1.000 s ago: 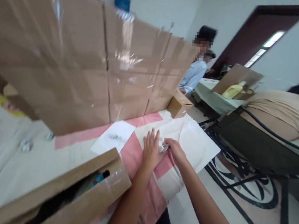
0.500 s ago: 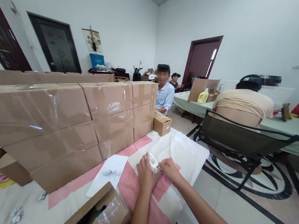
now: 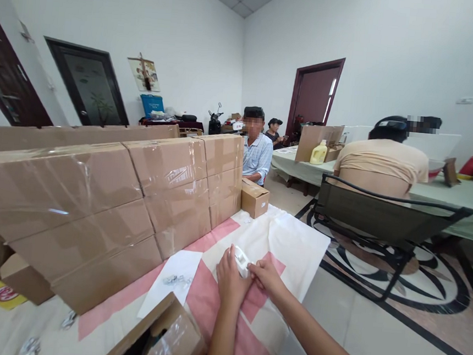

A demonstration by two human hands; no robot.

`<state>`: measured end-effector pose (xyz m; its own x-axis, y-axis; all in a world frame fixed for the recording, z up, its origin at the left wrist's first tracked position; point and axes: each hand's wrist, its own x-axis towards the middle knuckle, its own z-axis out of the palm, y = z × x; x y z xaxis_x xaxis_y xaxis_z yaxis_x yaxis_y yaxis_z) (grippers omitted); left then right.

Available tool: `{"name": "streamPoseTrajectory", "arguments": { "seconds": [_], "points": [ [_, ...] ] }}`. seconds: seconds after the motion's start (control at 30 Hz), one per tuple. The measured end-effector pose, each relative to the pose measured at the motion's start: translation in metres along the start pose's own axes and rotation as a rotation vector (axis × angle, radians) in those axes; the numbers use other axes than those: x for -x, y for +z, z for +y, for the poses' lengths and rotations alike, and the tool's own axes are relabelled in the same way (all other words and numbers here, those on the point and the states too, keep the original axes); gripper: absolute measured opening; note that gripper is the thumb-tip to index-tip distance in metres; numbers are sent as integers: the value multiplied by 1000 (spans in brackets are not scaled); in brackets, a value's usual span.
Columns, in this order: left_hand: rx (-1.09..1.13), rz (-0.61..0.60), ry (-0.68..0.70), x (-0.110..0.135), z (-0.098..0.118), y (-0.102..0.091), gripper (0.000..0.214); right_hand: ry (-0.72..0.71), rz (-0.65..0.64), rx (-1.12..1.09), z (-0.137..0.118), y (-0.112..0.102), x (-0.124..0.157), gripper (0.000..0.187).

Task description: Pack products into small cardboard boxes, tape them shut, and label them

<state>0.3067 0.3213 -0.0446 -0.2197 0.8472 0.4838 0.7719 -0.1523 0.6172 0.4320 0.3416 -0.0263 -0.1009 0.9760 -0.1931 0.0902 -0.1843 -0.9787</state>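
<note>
My left hand (image 3: 230, 279) and my right hand (image 3: 268, 276) meet over the pink and white cloth (image 3: 256, 240) on the table. Between their fingers they pinch a small white object (image 3: 241, 261), too small to name. Both hands have curled fingers closed on it. A white paper sheet (image 3: 173, 280) with a few small metal pieces (image 3: 173, 278) lies just left of my left hand.
A wall of taped cardboard boxes (image 3: 106, 199) stands along the table's far side, with a small box (image 3: 254, 198) at its end. An open carton (image 3: 159, 342) sits near me. People sit at other tables; a dark chair (image 3: 381, 223) stands to the right.
The view has tilted up and levelled, from the tabletop to the room. My left hand has gone from lying flat to closing on the white object with the right hand.
</note>
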Motion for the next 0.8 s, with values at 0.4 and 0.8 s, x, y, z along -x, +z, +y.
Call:
{"name": "streamPoseTrajectory", "arguments": {
  "seconds": [0.4,0.8],
  "points": [
    [-17,49,8,2,-6,9,80,-53,-45,-108,9,0,-5,53],
    [-32,62,17,1,-3,4,79,-79,-52,-186,15,-1,-4,61]
  ]
}}
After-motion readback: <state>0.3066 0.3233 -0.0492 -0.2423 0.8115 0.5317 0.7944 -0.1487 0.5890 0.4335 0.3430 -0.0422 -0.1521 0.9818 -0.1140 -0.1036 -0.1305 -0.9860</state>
